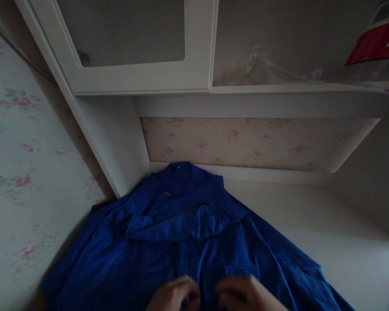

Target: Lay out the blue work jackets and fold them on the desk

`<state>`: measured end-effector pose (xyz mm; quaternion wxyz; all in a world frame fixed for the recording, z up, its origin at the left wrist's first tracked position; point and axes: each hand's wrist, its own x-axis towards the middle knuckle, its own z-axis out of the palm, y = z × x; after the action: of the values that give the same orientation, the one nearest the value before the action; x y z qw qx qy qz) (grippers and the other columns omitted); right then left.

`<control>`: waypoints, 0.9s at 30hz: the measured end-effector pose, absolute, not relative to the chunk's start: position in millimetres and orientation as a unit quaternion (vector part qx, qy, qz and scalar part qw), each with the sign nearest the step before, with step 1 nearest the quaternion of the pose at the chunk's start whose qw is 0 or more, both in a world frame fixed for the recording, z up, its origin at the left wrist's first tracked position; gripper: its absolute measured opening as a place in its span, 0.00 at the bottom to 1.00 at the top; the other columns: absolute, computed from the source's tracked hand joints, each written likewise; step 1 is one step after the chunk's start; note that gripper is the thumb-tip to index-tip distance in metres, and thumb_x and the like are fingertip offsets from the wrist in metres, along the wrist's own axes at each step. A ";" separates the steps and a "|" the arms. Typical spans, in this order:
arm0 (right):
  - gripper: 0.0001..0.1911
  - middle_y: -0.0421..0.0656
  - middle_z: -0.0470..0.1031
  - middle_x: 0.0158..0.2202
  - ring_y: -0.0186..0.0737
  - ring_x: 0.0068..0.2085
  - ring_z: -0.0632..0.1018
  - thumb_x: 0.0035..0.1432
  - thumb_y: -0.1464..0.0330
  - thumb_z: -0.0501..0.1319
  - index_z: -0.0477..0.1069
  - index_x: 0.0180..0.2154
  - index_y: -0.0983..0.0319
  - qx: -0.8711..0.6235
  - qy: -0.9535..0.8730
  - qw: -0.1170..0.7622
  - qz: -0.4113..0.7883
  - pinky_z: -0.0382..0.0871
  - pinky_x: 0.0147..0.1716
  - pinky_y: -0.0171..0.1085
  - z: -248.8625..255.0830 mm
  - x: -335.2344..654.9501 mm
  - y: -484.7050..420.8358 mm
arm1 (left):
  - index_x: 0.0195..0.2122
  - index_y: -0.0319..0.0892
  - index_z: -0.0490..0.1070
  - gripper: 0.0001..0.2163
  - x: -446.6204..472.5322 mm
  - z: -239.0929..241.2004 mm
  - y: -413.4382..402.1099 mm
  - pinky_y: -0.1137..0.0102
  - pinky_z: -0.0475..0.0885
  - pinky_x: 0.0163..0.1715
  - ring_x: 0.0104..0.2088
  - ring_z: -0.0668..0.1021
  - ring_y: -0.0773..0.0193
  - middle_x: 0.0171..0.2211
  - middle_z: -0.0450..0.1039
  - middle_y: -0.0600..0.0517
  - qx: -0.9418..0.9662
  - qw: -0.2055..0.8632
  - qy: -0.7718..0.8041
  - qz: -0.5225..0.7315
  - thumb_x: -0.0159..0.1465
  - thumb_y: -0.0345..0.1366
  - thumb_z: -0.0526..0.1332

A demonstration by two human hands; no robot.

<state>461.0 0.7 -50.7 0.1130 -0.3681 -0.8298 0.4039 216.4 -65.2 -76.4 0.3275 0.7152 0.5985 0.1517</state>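
Down at the near part of the blue jacket (158, 259), the left hand (178, 294) and right hand (246, 294) work side by side, fingers curled in, and from here, with that blur, I can't tell whether either grip has cloth. The jacket lies spread over the white worktop (278, 207), collar (180, 170) towards the floral wallpaper (230, 140), gathered cuff (215, 216) across its front.

cabinet (199, 73) above, wall (22, 147) L, prob. room R
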 end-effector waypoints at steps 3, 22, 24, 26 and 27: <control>0.18 0.41 0.78 0.33 0.37 0.29 0.78 0.66 0.58 0.50 0.72 0.47 0.58 -0.455 -0.722 0.251 0.457 0.70 0.26 0.34 -47.3 428.8 60.5 | 0.64 0.45 0.58 0.24 214.6 -73.7 -0.2 0.63 0.72 0.52 0.50 0.77 0.58 0.65 0.58 0.43 0.669 0.214 0.692 0.165 0.68 0.46 0.53; 0.07 0.46 0.77 0.44 0.49 0.45 0.78 0.59 0.65 0.61 0.75 0.33 0.61 -0.371 -0.846 0.189 0.333 0.70 0.47 0.49 -54.4 242.4 162.2 | 0.55 0.44 0.68 0.24 225.8 -120.5 34.8 0.63 0.76 0.47 0.46 0.80 0.57 0.51 0.76 0.43 0.733 0.126 0.655 0.132 0.63 0.20 0.46; 0.11 0.43 0.77 0.42 0.44 0.43 0.79 0.63 0.62 0.56 0.74 0.35 0.59 -0.382 -0.816 0.267 0.342 0.70 0.45 0.43 -38.2 265.5 169.2 | 0.50 0.43 0.71 0.20 226.7 -123.6 32.6 0.61 0.75 0.49 0.46 0.80 0.55 0.47 0.78 0.42 0.731 0.131 0.652 0.151 0.65 0.23 0.45; 0.15 0.41 0.77 0.36 0.39 0.38 0.79 0.66 0.58 0.51 0.72 0.40 0.59 -0.399 -0.775 0.338 0.356 0.72 0.40 0.38 -19.7 298.8 178.4 | 0.48 0.44 0.72 0.18 220.5 -120.1 28.1 0.63 0.75 0.48 0.44 0.81 0.57 0.44 0.79 0.43 0.726 0.142 0.650 0.175 0.68 0.28 0.44; 0.18 0.41 0.76 0.34 0.38 0.34 0.80 0.67 0.56 0.48 0.70 0.42 0.59 -0.409 -0.753 0.368 0.361 0.73 0.37 0.37 -11.1 319.6 182.6 | 0.47 0.44 0.72 0.18 212.3 -114.9 24.8 0.66 0.76 0.46 0.42 0.81 0.59 0.42 0.80 0.45 0.720 0.150 0.651 0.191 0.69 0.31 0.43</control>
<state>319.6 182.6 -11.1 0.3677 -0.4087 -0.7533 0.3610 212.3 24.8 -114.9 0.1499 0.7195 0.6505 0.1913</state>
